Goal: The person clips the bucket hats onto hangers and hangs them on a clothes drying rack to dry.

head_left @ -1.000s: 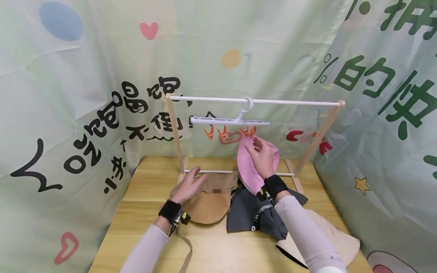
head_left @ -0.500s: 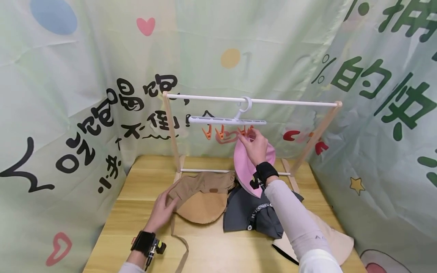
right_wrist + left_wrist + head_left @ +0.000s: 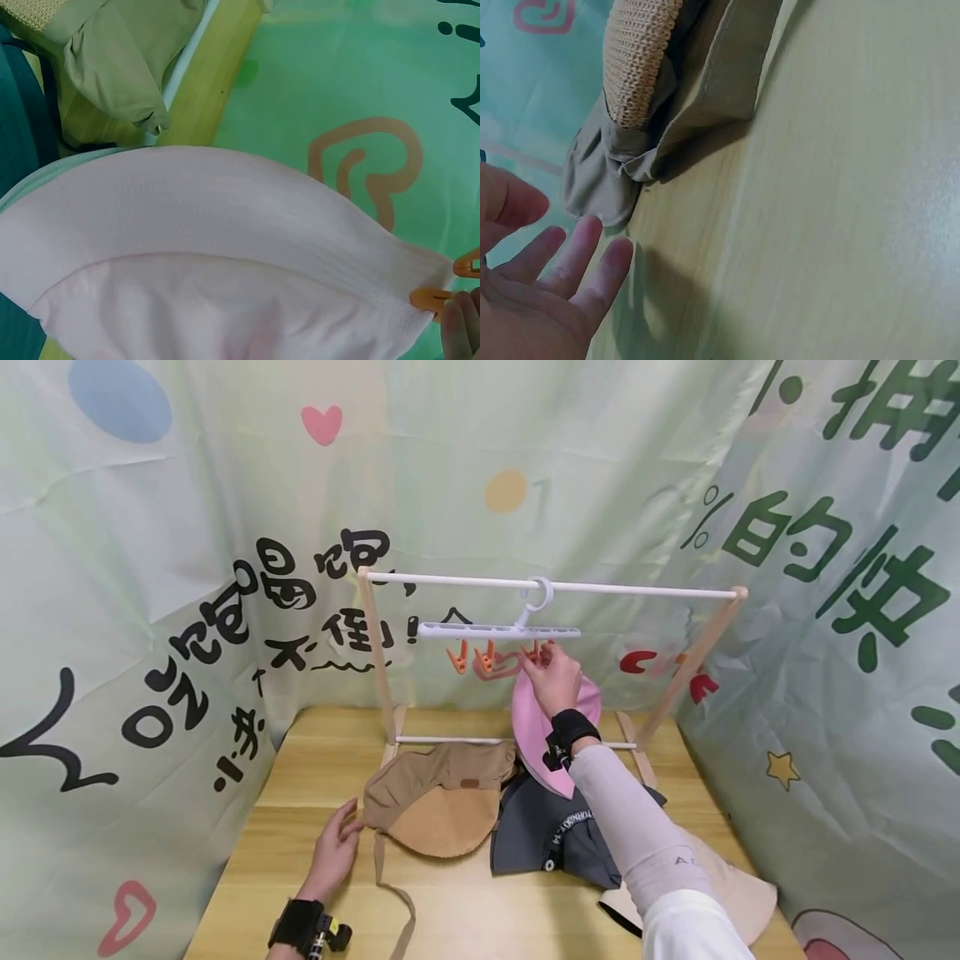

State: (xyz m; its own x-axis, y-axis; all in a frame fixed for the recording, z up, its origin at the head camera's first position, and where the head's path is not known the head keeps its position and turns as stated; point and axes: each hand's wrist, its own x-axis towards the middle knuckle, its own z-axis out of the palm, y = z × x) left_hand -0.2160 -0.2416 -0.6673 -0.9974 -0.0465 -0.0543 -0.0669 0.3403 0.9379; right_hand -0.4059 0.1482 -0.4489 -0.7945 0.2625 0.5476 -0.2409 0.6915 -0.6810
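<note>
A pink hat (image 3: 527, 735) hangs beneath a white hanger (image 3: 480, 632) at its right end. Up at the hat's top edge, my right hand (image 3: 557, 681) pinches an orange clip (image 3: 430, 298); part of that clip is hidden behind the fingers. In the right wrist view the clip bites the corner of the pink fabric, with a second orange clip (image 3: 469, 264) beside it. My left hand (image 3: 335, 852) is off the left side of a brown hat (image 3: 450, 818), fingers loosely spread and holding nothing. The left wrist view shows that hat's woven part (image 3: 636, 64) beyond the fingertips.
The hanger hooks over the white top bar (image 3: 637, 588) of a wooden rack. Further orange clips (image 3: 459, 657) dangle at its left. Below lie a dark grey hat (image 3: 525, 835) and a beige hat (image 3: 738, 885). A brown strap (image 3: 397, 893) trails toward the table's front.
My right hand has gone from the side of the pink hat up to the clip. My left hand has come down from above the brown hat, touched its left edge, and drawn away leftward.
</note>
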